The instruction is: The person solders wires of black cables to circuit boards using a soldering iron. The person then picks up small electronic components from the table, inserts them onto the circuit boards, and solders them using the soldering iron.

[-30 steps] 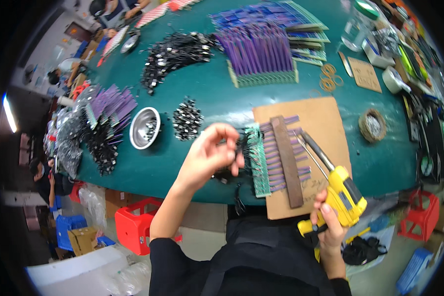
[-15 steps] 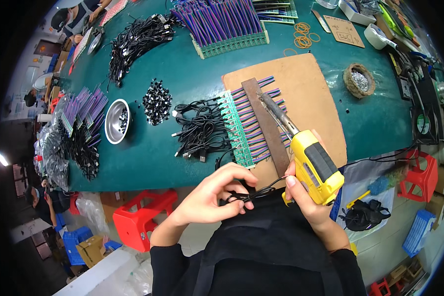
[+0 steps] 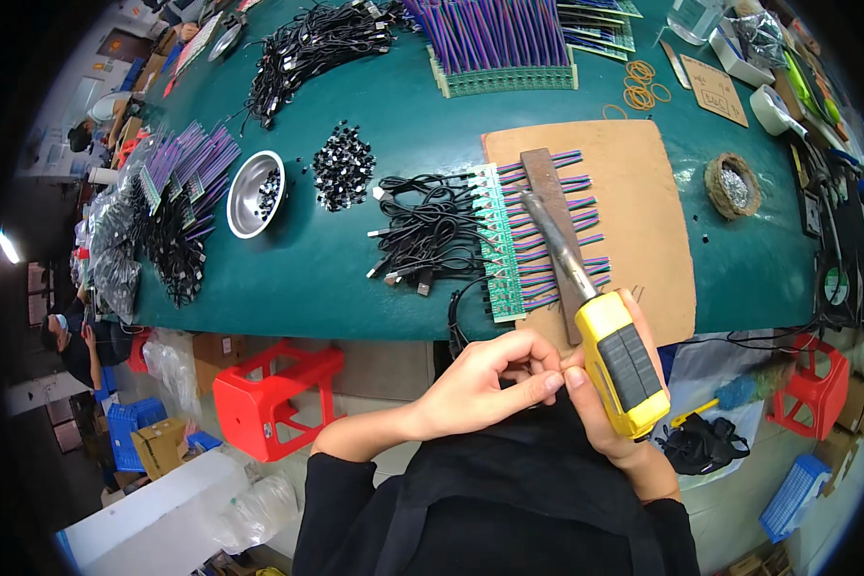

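My right hand [image 3: 610,408] grips a yellow and black soldering gun [image 3: 626,370]; its metal tip points up over a brown bar [image 3: 547,182]. My left hand [image 3: 494,384] is closed in a pinch at a thin cable end, its fingertips meeting my right thumb; the end itself is mostly hidden. A black cable [image 3: 457,312] loops at the table edge behind that hand. Beyond lies a green circuit board strip [image 3: 502,240], with black USB cables [image 3: 427,230] on its left and coloured ribbon wires [image 3: 586,213] under the bar on its right.
A tan board [image 3: 643,230] lies beneath the work on the green table [image 3: 336,288]. Around it are a metal bowl [image 3: 240,206], small black parts [image 3: 344,168], wired boards [image 3: 504,79], rubber bands [image 3: 640,86] and a round holder [image 3: 715,182]. A red stool [image 3: 259,413] stands below.
My left hand has moved right and closed its fingertips against my right thumb. The soldering gun has tilted more upright. The view has shifted, so the table sits further right and higher.
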The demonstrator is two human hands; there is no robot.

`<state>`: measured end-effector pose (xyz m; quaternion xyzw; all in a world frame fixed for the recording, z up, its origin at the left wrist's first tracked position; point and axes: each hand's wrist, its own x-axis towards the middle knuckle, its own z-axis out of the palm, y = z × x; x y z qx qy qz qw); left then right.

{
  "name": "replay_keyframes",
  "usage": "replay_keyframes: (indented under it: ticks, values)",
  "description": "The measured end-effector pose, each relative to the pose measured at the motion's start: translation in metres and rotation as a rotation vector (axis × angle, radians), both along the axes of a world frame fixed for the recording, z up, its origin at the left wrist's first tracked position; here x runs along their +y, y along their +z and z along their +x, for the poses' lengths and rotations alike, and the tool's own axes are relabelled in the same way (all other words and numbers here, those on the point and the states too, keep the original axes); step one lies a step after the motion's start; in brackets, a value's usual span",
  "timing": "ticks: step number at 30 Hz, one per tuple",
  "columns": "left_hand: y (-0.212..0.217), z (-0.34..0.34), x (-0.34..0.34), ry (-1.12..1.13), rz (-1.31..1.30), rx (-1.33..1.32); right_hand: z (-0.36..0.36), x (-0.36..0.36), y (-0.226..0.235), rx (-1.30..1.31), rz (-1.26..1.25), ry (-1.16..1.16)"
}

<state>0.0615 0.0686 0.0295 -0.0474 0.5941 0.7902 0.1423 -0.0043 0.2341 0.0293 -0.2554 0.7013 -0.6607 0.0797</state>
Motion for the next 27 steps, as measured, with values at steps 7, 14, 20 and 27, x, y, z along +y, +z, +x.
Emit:
replay_keyframes:
  ticks: [7,14,20,27]
  values:
    - [-0.005,0.008,0.003,0.137,0.017,-0.056,0.0,-0.003,-0.005,0.338,0.216,-0.001]
    - [-0.001,0.01,0.008,0.287,0.225,-0.13,0.003,-0.008,-0.006,0.299,0.196,-0.006]
    - [-0.008,0.005,0.003,0.282,-0.211,0.166,0.006,-0.009,-0.012,0.239,0.161,-0.007]
    - [-0.004,0.006,0.001,0.239,-0.248,0.17,0.005,-0.01,-0.014,0.251,0.165,0.008]
